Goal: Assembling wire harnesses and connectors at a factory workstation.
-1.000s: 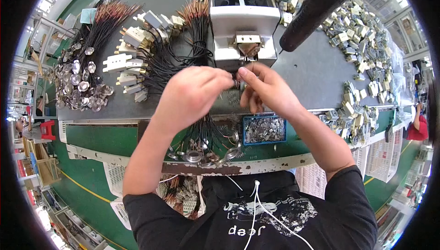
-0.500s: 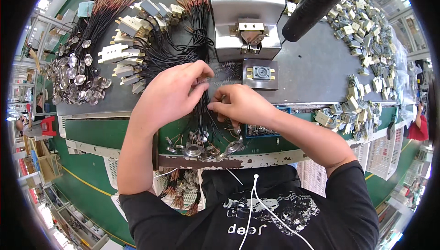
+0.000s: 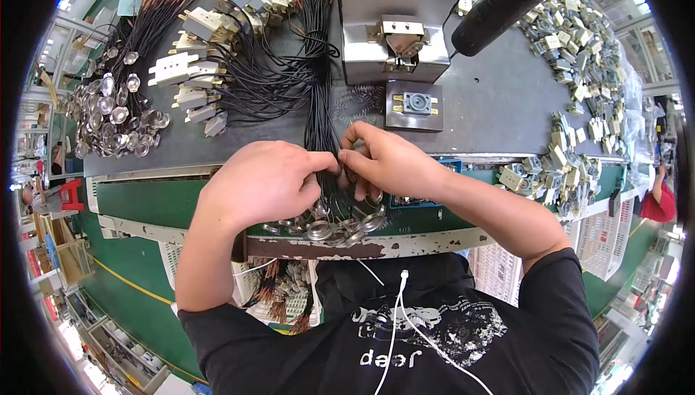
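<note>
A long bundle of black wires (image 3: 321, 116) with bare copper ends runs down the bench and over its near edge. Round metal caps (image 3: 319, 231) hang at the bundle's lower end. My left hand (image 3: 264, 181) is closed beside the bundle, index finger and thumb drawn together at the wires. On the other side, my right hand (image 3: 394, 167) has its fingers curled in a pinch, nearly touching the left fingertips. What either pinch holds is too small and hidden to make out. Thin coil springs (image 3: 358, 102) lie on the bench just beyond my hands.
A metal press fixture (image 3: 398, 30) stands beyond, with a grey socket part (image 3: 416, 103) on a block before it. White plug housings (image 3: 174, 68) on wires and another capped wire bundle (image 3: 108, 105) lie left. Loose housings (image 3: 572, 40) are heaped right. A blue tray (image 3: 427, 198) sits near the edge.
My left hand has come down along the wire bundle toward the bench edge, and its fingertips now meet near the right hand's. The right hand has shifted only slightly.
</note>
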The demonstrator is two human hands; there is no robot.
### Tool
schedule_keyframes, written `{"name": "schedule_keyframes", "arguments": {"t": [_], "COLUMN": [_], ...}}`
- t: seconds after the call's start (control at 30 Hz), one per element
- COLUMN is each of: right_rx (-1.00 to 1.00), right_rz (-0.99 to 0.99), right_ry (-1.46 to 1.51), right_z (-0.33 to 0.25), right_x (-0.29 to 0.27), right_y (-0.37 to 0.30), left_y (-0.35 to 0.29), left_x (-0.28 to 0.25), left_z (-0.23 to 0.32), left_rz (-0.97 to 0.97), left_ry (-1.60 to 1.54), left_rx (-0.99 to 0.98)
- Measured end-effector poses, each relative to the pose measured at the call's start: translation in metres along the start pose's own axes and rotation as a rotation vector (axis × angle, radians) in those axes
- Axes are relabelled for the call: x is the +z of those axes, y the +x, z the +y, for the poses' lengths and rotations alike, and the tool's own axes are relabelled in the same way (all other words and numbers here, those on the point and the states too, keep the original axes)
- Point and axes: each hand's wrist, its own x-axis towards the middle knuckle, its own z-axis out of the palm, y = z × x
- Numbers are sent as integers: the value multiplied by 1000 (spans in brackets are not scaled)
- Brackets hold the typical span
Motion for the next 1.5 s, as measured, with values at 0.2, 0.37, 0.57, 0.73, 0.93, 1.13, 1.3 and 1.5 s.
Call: {"name": "schedule_keyframes", "arguments": {"t": [0.2, 0.37, 0.57, 0.73, 0.93, 1.13, 1.3, 1.5], "right_rx": [71, 64, 87, -339, 52, -4, 25, 32], "right_rz": [-6, -156, -244, 156, -8, -136, -161, -187], "right_ry": [42, 551, 205, -956, -261, 329, 465, 434], "right_z": [-8, -9, -10, -18, 21, 54, 65, 61], "right_x": [-9, -22, -52, -76, -68, -55, -50, -53], "right_y": [-7, -34, -69, -78, -88, -87, -87, -90], "left_y": [0, 0, 15, 46, 90, 119, 123, 119], "left_x": [-10, -6, -10, -13, -4, 13, 14, 16], "left_z": [-8, -6, -9, 8, 26, 28, 27, 30], "left_rz": [-37, -41, 374, 609, 666, 611, 550, 503], "left_ry": [78, 125, -109, -187, -117, -37, 5, 64], "left_rx": [-47, -39, 79, 190, 368, 427, 448, 381]}}
